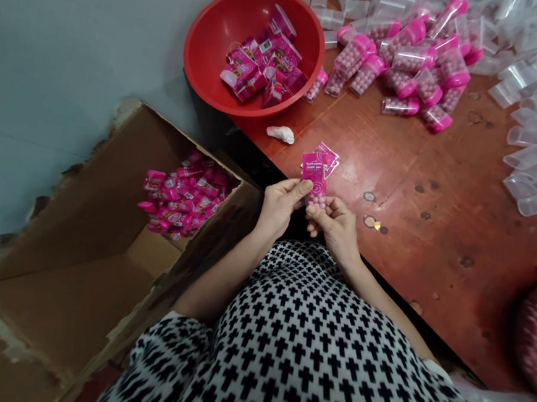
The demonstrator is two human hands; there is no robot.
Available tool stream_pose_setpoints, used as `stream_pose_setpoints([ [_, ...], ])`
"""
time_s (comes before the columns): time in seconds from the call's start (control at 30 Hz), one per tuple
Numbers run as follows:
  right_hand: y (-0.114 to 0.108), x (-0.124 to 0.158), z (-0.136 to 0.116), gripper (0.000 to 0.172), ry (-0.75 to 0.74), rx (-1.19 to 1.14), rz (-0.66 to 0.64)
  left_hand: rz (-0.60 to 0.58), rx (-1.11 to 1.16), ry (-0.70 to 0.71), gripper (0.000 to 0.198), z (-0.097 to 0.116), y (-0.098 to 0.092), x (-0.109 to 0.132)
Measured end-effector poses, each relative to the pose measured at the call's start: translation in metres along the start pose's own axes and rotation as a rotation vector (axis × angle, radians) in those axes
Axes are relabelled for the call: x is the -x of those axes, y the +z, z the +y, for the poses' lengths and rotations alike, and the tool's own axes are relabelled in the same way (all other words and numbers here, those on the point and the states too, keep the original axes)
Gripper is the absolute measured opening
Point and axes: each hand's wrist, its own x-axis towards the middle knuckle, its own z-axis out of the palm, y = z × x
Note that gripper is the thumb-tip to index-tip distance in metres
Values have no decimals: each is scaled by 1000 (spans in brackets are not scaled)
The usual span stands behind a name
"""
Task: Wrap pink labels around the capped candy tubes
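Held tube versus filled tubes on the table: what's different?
The held tube has a pink printed wrapper at its upper end; the filled tubes show clear, unwrapped walls. The held tube sits between the left hand and right hand, while the filled tubes lie heaped on the table. Both contain pink beads.

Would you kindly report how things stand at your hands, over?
Left hand pinching pink wrapper. Right hand holding tube of pink balls. More wrappers just beyond; no obstruction visible.
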Motion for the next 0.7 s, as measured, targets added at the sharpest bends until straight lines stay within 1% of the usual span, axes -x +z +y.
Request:
stream_pose_setpoints([
  [0.1,0,1,-2,36,-15,33,-2,-17,54,-96,42,-1,2,1],
  [0.17,-1,2,-3,35,-22,44,-1,-30,58,-126,42,-3,2,1],
  [0.27,-1,3,-4,35,-25,56,21,-11,44,-125,39,-7,3,2],
  [0.4,-3,4,-2,37,-31,55,60,52,47,-119,35,-14,10,9],
  [0.5,-6,2,-1,37,-11,0,46,58,65,-115,38,-20,15,15],
  [0.57,-8,-1,-2,37,12,-62,13,26,75,-100,43,-22,16,17],
  [0.63,-10,-3,-3,37,35,-110,-19,-6,47,-61,54,-20,13,14],
  [0.67,-11,-3,-3,37,41,-118,-24,-7,-1,-13,58,-17,9,10],
  [0.7,-13,-4,-4,37,40,-115,-21,4,-97,71,62,-12,4,4],
])
